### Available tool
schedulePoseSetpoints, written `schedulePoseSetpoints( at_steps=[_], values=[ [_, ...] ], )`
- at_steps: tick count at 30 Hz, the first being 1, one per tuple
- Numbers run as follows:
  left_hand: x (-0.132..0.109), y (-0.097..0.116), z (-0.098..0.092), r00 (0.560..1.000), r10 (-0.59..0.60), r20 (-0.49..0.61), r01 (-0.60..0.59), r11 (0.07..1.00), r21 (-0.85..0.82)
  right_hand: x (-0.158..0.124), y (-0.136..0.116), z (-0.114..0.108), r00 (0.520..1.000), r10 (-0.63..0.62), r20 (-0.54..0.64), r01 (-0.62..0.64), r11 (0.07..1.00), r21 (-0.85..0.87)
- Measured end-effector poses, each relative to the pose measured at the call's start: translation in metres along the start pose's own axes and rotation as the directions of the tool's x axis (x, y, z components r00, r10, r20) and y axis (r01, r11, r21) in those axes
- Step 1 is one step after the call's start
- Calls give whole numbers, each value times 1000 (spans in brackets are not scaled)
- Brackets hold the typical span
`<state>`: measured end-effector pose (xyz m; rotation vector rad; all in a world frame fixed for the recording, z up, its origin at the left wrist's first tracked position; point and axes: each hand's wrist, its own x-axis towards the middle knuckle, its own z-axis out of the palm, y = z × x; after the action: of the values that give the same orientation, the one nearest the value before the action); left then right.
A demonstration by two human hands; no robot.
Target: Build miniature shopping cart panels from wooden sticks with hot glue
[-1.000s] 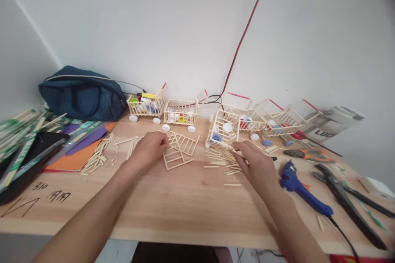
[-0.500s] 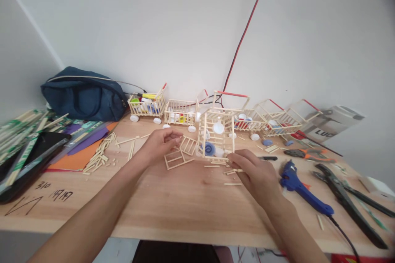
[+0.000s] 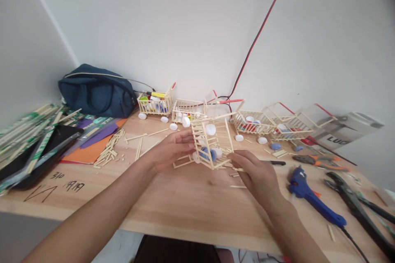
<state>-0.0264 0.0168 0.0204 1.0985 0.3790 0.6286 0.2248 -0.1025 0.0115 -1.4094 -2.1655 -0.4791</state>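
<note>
A miniature shopping cart (image 3: 212, 139) built of thin wooden sticks, with a red handle, is in the middle, turned at an angle. White and blue bottle caps show in it. My right hand (image 3: 254, 168) is closed on its lower right corner, fingertips pinching the sticks. At the cart's left side is my left hand (image 3: 173, 148), fingers stretched out and slightly apart; whether they touch the cart I cannot tell. A stick frame (image 3: 182, 162) lies on the table, partly hidden behind the left hand and the cart.
Several finished stick carts (image 3: 156, 104) stand along the wall. A blue glue gun (image 3: 311, 197), orange-handled pliers (image 3: 321, 161) and black-handled cutters (image 3: 354, 205) lie at right. Cut sticks (image 3: 109, 150), coloured paper (image 3: 83, 152) and a blue pouch (image 3: 97, 92) are at left.
The cart has turned in my right hand, so its handle end now points right. My left hand has moved in against the cart's left side. The view has shifted slightly left.
</note>
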Motion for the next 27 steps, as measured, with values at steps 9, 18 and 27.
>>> schedulePoseSetpoints(
  at_steps=[9,18,27],
  values=[
    [0,-5,-1,999,23,-31,-24,1000,-13,1,1,2,997,82,-15,-82,997,-7],
    [0,1,0,996,55,-69,-58,998,-39,20,-9,-2,984,167,-67,-160,982,104],
    [-6,37,-8,914,298,-275,-289,955,72,27,-12,15,904,412,-115,-352,869,349]
  ],
)
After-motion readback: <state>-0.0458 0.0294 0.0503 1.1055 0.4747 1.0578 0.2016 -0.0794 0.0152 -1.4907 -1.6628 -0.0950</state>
